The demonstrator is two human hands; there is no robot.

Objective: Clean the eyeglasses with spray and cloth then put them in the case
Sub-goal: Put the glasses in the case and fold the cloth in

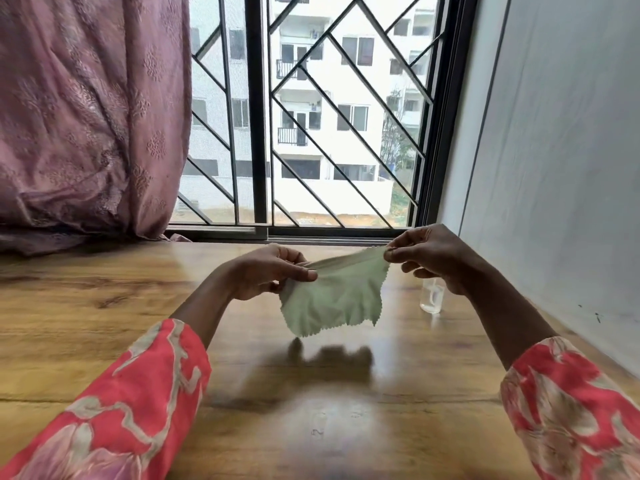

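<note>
You've got one cloth [334, 299] in play: pale green, zigzag-cut edges, held up in the air above the bench [104, 306], not touching it. Its shadow sits on the wood just below it.

Two hands, both on the cloth. Your left hand [266, 271] pinches the upper left corner, thumb over the bunched fabric, fingers [306, 274] curled in behind. Your right hand [429, 256] pinches the upper right corner between thumb and forefinger, the other fingers curled loosely underneath. The top edge is pulled taut between the two grips; the rest hangs down loose and slightly creased.

One spray bottle [432, 295]: small, clear, standing upright on the bench to the right, partly hidden behind your right wrist. Its top is covered by the hand, so I can't tell the nozzle state. It's near the cloth's right edge but apart from it.

Two sleeves [138, 403], coral-red with a pale floral print, one on each forearm.

Background: one pink curtain [90, 116] bunched at the left with its hem resting on the bench's far edge, one window [311, 116] with a dark diagonal grille, one plain white wall [554, 150] along the right side of the bench.
</note>
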